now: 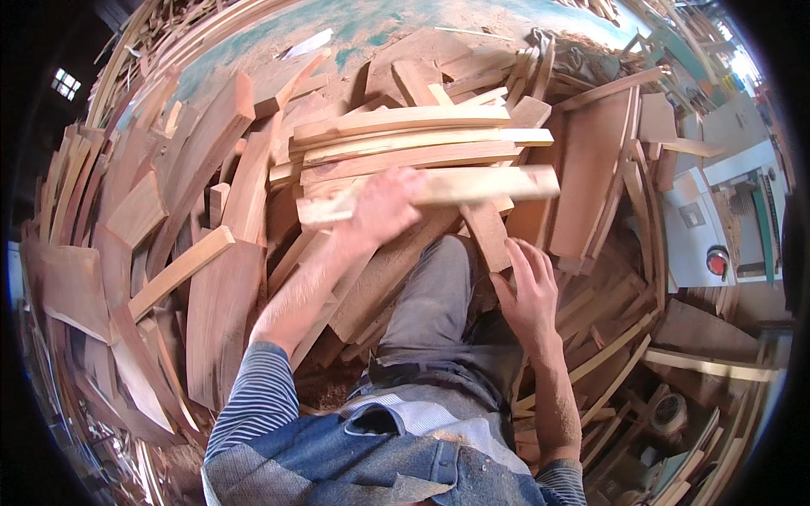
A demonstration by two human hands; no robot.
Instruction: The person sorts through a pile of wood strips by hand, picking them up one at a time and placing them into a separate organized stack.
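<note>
Wood strip point(489, 185) sits in left grip point(387, 205) — right grip point(531, 297) half-spread.

Heap of loose boards point(211, 139) bearing stack of pale strips point(409, 158); green floor point(238, 52) beyond, strewn with sawdust point(380, 18)

2 hands point(531, 291), 1 held plank point(489, 184), 1 red btn point(717, 265), dozens other wood pcs point(181, 272).

Beyond left hand point(390, 207): stacked strips point(405, 154) block the way.
Left of left hand: thick planks point(202, 160) crowd sideways passage.
Between hands: trouser leg point(430, 291), short block point(484, 236).
Ahead of right hand point(530, 287): small open gap, then pale board point(489, 184).
</note>
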